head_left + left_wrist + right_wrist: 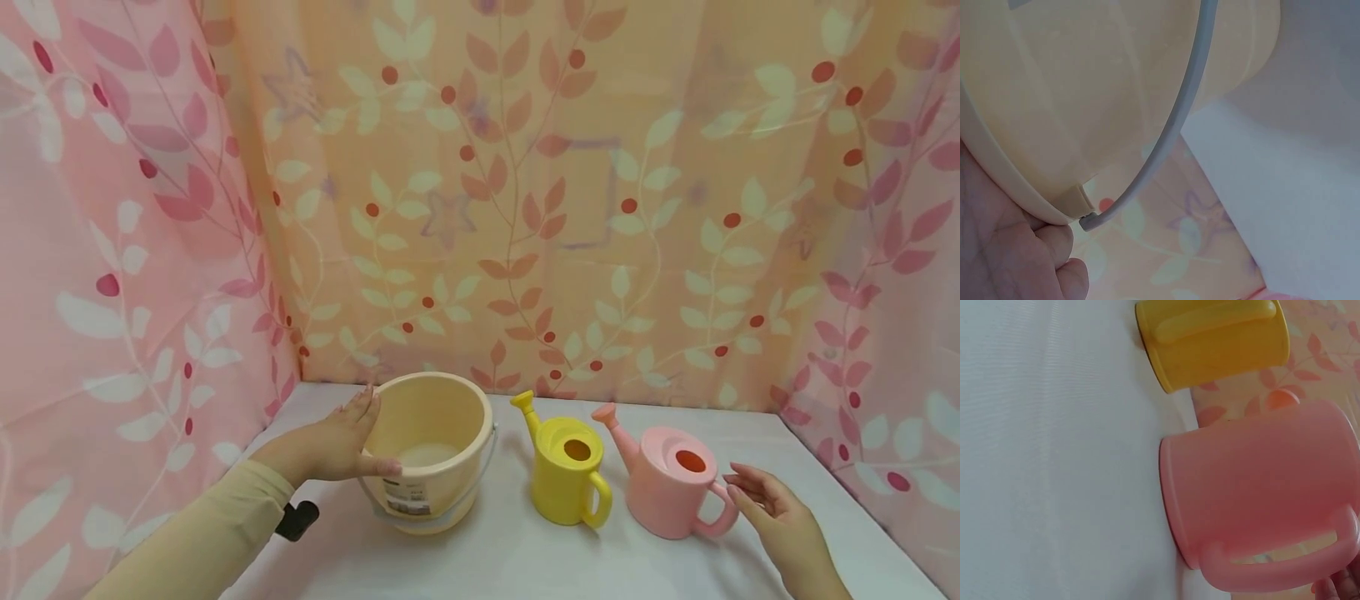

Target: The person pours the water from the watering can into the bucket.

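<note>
White desk (525, 567), and there's the round cream bucket (431, 408) toward its left edge! Smooth pink watering can (652, 492) toward the right edge, yellow can (551, 487) between. Left hand (333, 442) spread wide against the bucket; right hand (776, 510), fingers loosely parted, just beside the pink handle (726, 523). Bucket label (407, 497): print too small to read.

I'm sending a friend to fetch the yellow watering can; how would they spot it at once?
On the white table, find the cream bucket and the pink watering can. The yellow watering can stands between them. Its yellow body sets it apart from the similarly shaped pink one.
</note>
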{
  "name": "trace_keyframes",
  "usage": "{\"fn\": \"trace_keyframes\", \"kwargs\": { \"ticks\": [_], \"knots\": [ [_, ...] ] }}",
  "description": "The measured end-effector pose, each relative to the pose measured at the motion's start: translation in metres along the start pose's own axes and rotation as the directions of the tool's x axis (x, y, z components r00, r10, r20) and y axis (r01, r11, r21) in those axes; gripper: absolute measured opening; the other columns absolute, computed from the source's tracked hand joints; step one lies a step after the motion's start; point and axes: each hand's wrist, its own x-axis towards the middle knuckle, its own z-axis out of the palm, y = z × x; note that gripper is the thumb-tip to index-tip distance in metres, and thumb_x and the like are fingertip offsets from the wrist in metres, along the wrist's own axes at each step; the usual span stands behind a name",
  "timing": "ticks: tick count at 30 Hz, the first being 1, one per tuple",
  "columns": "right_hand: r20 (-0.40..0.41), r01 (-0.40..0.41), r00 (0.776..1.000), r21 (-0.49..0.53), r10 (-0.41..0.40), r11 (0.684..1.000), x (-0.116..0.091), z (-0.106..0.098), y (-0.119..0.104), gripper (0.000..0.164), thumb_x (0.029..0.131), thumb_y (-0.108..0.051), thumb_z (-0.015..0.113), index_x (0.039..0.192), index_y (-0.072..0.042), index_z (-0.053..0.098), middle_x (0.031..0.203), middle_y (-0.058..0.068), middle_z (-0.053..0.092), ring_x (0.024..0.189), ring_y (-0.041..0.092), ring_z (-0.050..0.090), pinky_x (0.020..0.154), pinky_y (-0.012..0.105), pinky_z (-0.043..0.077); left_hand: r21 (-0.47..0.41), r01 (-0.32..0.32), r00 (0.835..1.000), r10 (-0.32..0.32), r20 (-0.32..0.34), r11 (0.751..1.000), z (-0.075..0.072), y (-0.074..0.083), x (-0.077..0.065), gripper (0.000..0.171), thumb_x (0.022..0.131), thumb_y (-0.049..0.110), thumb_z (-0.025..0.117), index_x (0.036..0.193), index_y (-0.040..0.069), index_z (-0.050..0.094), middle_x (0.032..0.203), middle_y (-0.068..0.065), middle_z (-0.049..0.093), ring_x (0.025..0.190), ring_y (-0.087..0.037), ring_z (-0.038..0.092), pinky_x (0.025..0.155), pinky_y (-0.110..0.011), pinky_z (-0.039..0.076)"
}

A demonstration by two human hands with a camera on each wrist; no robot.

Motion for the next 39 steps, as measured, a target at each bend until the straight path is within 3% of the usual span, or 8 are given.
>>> {"fn": "trace_keyframes", "kwargs": {
  "ticks": [5,8,12,15,21,28,35,39],
  "knots": [
    [0.051,-0.155,0.986,-0.030,0.156,0.987,-0.006,0.006,0.004,0.058,0.090,-0.041,0.053,0.130,0.000,0.043,0.096,-0.029,0.050,0.083,-0.018,0.045,0.064,0.010,0.042,0.026,0.005,1.000,-0.005,0.003,1.000,0.003,-0.003,0.002,0.120,0.071,0.075,0.050,0.141,-0.012,0.009,0.148,-0.029,-0.003,0.137,-0.040,0.003,0.106,-0.056,0.014],
    [0.046,-0.183,0.982,-0.043,0.185,0.982,-0.007,0.008,0.006,0.056,0.090,-0.043,0.052,0.127,-0.002,0.047,0.095,-0.026,0.053,0.082,-0.017,0.045,0.064,0.010,0.041,0.041,0.016,1.000,-0.016,0.009,0.999,0.003,-0.004,0.004,0.120,0.070,0.076,0.049,0.142,-0.011,0.009,0.149,-0.026,-0.003,0.138,-0.038,0.002,0.107,-0.055,0.013],
    [0.044,-0.159,0.986,0.006,0.158,0.987,-0.008,0.011,0.013,0.049,0.093,-0.038,0.050,0.119,0.003,0.051,0.091,-0.018,0.061,0.081,-0.013,0.050,0.065,0.009,0.042,0.039,0.015,1.000,-0.015,0.009,0.999,0.003,-0.005,0.004,0.119,0.071,0.076,0.049,0.142,-0.011,0.008,0.149,-0.027,-0.003,0.137,-0.038,0.002,0.107,-0.055,0.014],
    [0.068,-0.133,0.990,0.142,0.124,0.981,-0.008,0.014,0.020,0.045,0.095,-0.032,0.046,0.113,0.009,0.052,0.087,-0.013,0.064,0.081,-0.007,0.054,0.068,0.008,0.044,0.038,0.016,1.000,-0.016,0.006,0.999,0.003,-0.003,0.003,0.119,0.071,0.076,0.049,0.142,-0.011,0.008,0.149,-0.027,-0.004,0.137,-0.039,0.003,0.107,-0.055,0.014],
    [0.151,-0.080,0.989,0.502,0.004,0.861,-0.005,0.015,0.032,0.032,0.098,-0.017,0.042,0.106,0.011,0.055,0.089,-0.003,0.062,0.086,0.003,0.056,0.074,0.010,0.044,0.031,0.020,1.000,-0.020,0.003,0.999,0.003,-0.002,0.002,0.119,0.071,0.076,0.049,0.142,-0.011,0.007,0.149,-0.027,-0.003,0.137,-0.038,0.002,0.107,-0.055,0.013],
    [0.303,-0.222,0.950,0.492,0.074,0.842,-0.001,0.018,0.036,0.044,0.099,-0.035,0.032,0.081,0.004,0.045,0.087,0.002,0.049,0.082,0.011,0.049,0.071,0.018,0.043,0.023,0.029,1.000,-0.030,0.006,0.999,0.003,-0.002,0.000,0.119,0.071,0.075,0.050,0.142,-0.010,0.008,0.149,-0.026,-0.002,0.138,-0.037,0.001,0.108,-0.054,0.012],
    [0.249,-0.152,0.968,0.646,-0.019,0.748,-0.002,0.029,0.040,0.028,0.100,-0.030,0.029,0.099,-0.022,0.057,0.085,-0.002,0.044,0.079,0.009,0.045,0.070,0.017,0.044,0.015,0.014,1.000,-0.014,0.007,1.000,0.001,0.001,-0.001,0.118,0.072,0.073,0.051,0.141,-0.012,0.008,0.148,-0.028,-0.002,0.137,-0.039,0.003,0.106,-0.056,0.013],
    [0.224,-0.169,0.974,0.611,0.036,0.773,-0.003,0.033,0.039,0.028,0.100,-0.030,0.030,0.100,-0.016,0.054,0.082,-0.001,0.042,0.076,0.010,0.046,0.072,0.018,0.049,0.022,0.018,1.000,-0.019,0.011,1.000,0.001,0.001,0.001,0.118,0.072,0.074,0.050,0.141,-0.011,0.008,0.149,-0.028,-0.002,0.137,-0.039,0.003,0.107,-0.056,0.014]
  ]
}}
